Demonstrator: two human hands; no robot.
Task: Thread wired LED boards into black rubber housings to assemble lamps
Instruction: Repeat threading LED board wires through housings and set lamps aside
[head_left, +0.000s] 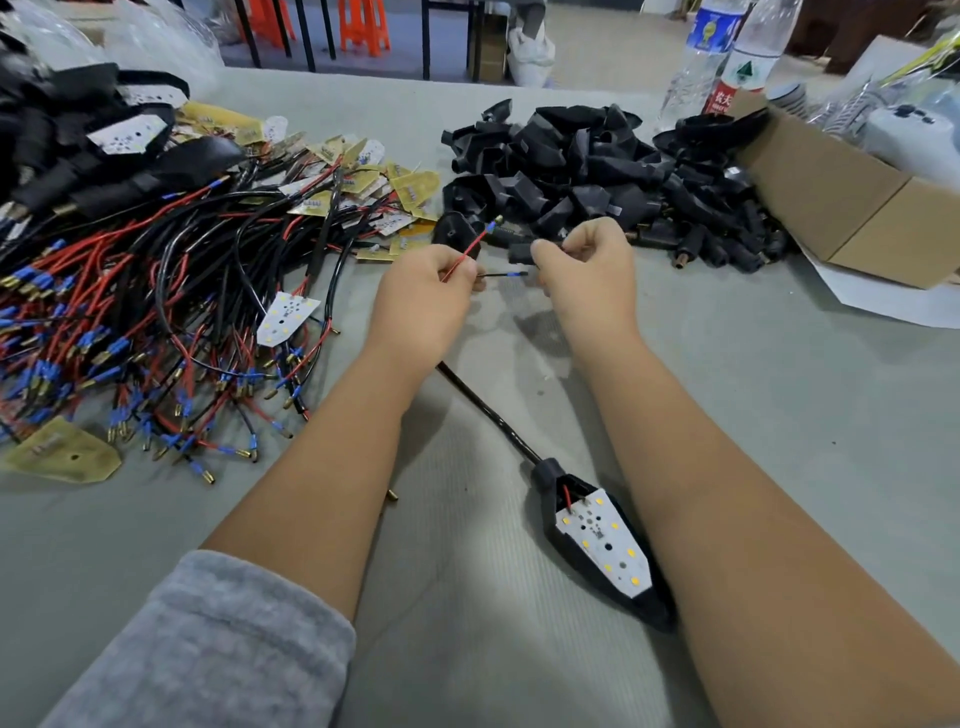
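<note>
— What do you see around the station?
— I see a grey-green worktop stretching away. Beyond its far edge I make out black table legs, orange stools and a pale floor.
— And the light?
— Even and soft; I see only faint shadows on the worktop.

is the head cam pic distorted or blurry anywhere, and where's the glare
Head view: wide-angle bend, so the water bottles lean and the table edge curves; the corners look soft, with the grey sleeve and the plastic bags smeared; mild glare on the LED board in the near housing; both the left hand and the right hand are sharp, casting a soft shadow beneath.
</note>
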